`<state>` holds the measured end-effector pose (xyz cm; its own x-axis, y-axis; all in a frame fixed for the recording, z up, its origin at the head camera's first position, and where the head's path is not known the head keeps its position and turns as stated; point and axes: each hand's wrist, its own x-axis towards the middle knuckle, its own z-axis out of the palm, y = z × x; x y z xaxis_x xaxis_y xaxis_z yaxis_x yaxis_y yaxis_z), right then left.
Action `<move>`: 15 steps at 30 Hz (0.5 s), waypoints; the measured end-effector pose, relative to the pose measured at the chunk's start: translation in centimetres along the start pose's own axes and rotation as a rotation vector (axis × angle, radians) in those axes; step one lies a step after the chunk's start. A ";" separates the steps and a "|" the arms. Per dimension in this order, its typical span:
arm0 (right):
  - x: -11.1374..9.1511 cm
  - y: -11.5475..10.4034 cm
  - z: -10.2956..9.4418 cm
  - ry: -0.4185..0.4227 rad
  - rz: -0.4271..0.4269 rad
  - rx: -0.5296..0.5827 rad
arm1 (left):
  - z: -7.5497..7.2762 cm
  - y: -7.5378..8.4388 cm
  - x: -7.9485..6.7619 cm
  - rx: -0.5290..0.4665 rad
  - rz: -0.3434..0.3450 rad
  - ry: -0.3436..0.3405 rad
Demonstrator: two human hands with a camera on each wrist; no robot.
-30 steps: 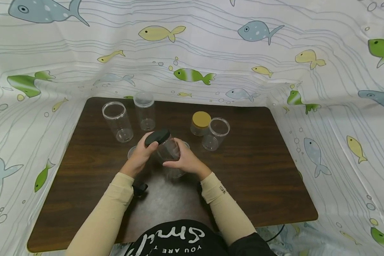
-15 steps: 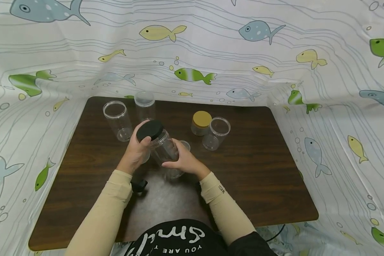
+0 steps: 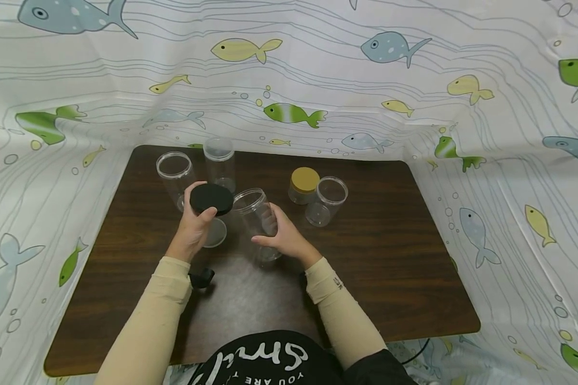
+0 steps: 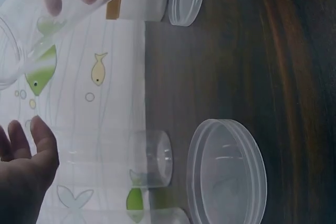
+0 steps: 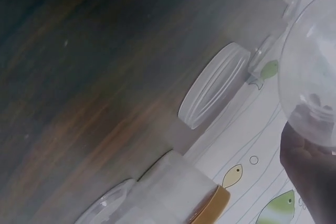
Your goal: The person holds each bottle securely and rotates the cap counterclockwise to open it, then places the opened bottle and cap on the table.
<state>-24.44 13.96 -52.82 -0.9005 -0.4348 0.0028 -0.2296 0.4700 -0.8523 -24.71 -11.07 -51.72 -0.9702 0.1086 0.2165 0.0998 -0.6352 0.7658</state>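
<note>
In the head view, my left hand (image 3: pixel 189 230) grips a round black lid (image 3: pixel 211 199) by its edge, tilted just left of an open clear jar (image 3: pixel 255 214). Lid and jar rim are apart. My right hand (image 3: pixel 289 235) holds that jar round its side, mouth up and leaning slightly. The left wrist view shows part of the left hand (image 4: pixel 29 166), with the black lid out of frame. In the right wrist view the jar's round base (image 5: pixel 310 61) faces the camera, beside the right hand (image 5: pixel 307 156). A clear shallow lid (image 3: pixel 215 233) lies on the table below the black one.
Two tall clear jars (image 3: pixel 173 176) (image 3: pixel 220 160) stand at the back left. A short jar with a yellow lid (image 3: pixel 304 181) and an open clear jar (image 3: pixel 325 206) stand to the right. A dark wooden table (image 3: pixel 390 256) meets a fish-print curtain (image 3: pixel 318 80).
The black lid was on the jar; my left hand has lifted it off and moved left with it. The right hand still holds the jar, now more upright with its mouth showing.
</note>
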 end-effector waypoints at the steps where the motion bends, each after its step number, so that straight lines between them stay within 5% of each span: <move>1: 0.0 0.1 -0.1 0.006 0.003 -0.001 | -0.1 -0.1 0.0 -0.001 0.010 0.000; 7: 0.4 0.6 -0.4 0.042 0.026 0.023 | -0.4 -0.2 0.0 0.029 0.052 -0.018; 15: 0.9 0.6 -0.9 0.108 0.050 0.043 | -0.9 0.0 -0.3 0.132 -0.061 0.002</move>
<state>-25.76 14.57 -52.85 -0.9455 -0.3255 0.0135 -0.1690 0.4546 -0.8745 -24.63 -11.85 -52.31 -0.9758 0.1421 0.1661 0.0688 -0.5216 0.8504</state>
